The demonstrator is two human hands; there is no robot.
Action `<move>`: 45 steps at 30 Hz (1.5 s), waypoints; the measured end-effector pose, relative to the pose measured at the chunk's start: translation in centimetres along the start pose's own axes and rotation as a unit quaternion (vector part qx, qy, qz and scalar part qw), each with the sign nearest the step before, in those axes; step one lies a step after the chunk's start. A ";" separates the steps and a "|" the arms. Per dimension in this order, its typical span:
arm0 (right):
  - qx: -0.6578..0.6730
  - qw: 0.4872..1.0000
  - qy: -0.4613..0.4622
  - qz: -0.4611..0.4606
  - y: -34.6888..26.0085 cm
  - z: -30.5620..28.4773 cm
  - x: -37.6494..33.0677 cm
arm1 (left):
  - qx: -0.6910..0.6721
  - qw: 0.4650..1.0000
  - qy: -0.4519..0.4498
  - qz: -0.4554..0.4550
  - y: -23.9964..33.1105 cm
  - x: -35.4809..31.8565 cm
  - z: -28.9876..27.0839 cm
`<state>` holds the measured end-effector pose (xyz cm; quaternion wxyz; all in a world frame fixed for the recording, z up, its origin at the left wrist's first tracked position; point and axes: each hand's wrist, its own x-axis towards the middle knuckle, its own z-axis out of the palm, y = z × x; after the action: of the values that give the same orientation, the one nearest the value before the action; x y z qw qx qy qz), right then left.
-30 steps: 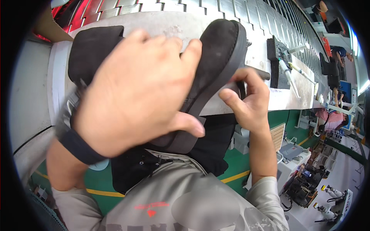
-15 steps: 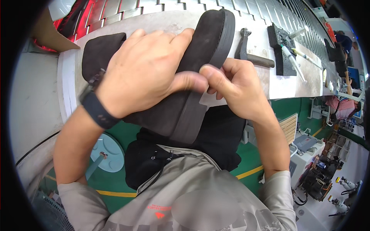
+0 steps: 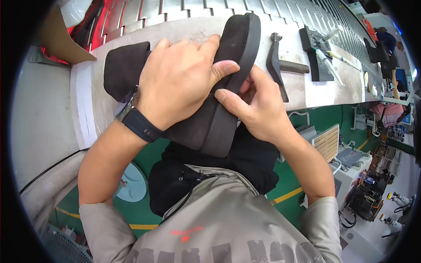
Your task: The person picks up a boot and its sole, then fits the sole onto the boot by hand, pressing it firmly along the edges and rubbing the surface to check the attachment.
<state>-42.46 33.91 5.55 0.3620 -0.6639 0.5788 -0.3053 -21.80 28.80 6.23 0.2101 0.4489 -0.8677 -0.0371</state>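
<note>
A dark suede boot (image 3: 184,133) with a thick black sole is held over the near edge of the bench. Its toe points away from me, the sole faces right and the shaft juts out to the left. My left hand (image 3: 177,79) is wrapped over the upper, its thumb lying across towards the sole edge. On the sole's right side, my right hand (image 3: 258,101) grips the boot; its thumb presses near the seam between upper and sole, while the other fingers are partly hidden behind the sole.
Right of the boot a hammer (image 3: 293,66) lies on the pale bench. Beyond it are a black foam block (image 3: 322,72) and syringes (image 3: 330,65). A slatted metal conveyor (image 3: 193,6) runs along the far side. A cardboard piece (image 3: 63,39) stands at left, and a round stool (image 3: 133,186) below.
The left thumb has lifted up along the sole edge, away from the right thumb. My right hand has shifted slightly left and down the seam. The boot remains held.
</note>
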 end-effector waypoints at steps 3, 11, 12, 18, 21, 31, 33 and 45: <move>0.129 0.990 -0.040 0.032 2.3 -1.2 1.0 | 0.005 1.000 -0.015 -0.016 0.6 -0.2 0.1; 0.241 0.928 0.152 -0.240 4.7 -1.7 7.3 | -0.032 0.997 -0.003 -0.074 2.2 0.9 0.5; 0.276 0.926 0.173 -0.192 5.1 -2.3 8.6 | -0.036 0.996 -0.025 -0.081 2.5 0.9 0.3; 0.311 0.941 -0.128 -0.049 0.8 -3.2 15.9 | -0.085 0.993 -0.009 -0.082 2.3 1.0 0.3; 0.081 0.992 -0.087 -0.033 -0.7 -3.2 16.6 | -0.099 0.991 -0.015 -0.094 2.3 1.2 0.7; 0.261 0.962 -0.069 0.036 0.0 -2.8 17.0 | -0.261 0.963 0.060 0.001 2.6 -7.2 -2.4; 0.272 0.960 -0.061 0.026 0.1 -2.8 17.0 | -0.181 0.981 0.069 0.011 3.4 -11.7 -1.1; 0.207 0.968 0.079 0.121 1.6 0.0 3.6 | -0.173 0.930 0.321 0.048 -4.0 -6.1 -6.8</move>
<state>-42.88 30.27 4.16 0.4788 -0.4731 0.6061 -0.4238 -12.93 32.14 9.32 0.5531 0.3517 -0.7546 -0.0304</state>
